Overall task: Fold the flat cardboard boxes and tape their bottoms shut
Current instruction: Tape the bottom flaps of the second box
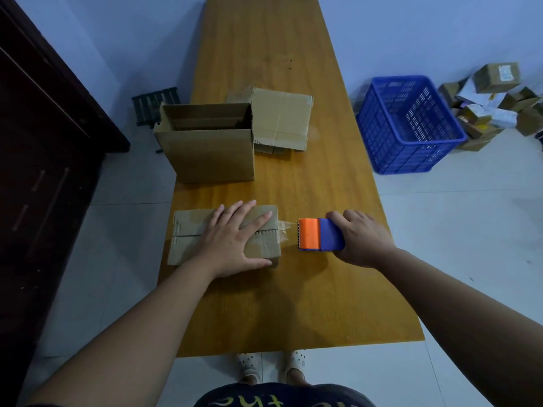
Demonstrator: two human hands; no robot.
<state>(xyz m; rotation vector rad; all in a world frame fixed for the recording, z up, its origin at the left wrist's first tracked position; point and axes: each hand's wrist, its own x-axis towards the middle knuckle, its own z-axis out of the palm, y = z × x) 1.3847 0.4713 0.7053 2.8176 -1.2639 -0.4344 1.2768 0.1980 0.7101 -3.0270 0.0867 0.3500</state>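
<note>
A: head cam view, what's on the counter (293, 304) right now?

B: small cardboard box (188, 233) sitting bottom-up near the front left edge, flaps closed. left hand (235, 245) is pressed flat on top of it, fingers spread wide, so that grip is open and just pinning it down, not wrapped round anything

A: and the other hand?

B: right hand (361, 239) has its grip closed around a tape dispenser (320, 234), blue body, orange front with a toothed edge. it's just beside the box's right end, and a clear strip of tape (284, 227) runs from the box seam to the dispenser

A: other boxes?

B: yeah, a taller open box (208, 151) stands upright further back on the left, and flat cardboard (282, 118) lies behind it to the right, touching or close to it, can't tell which. off the counter on the floor there's a blue plastic crate (411, 124) on the right with a heap of parcels (487, 104) past it
</note>
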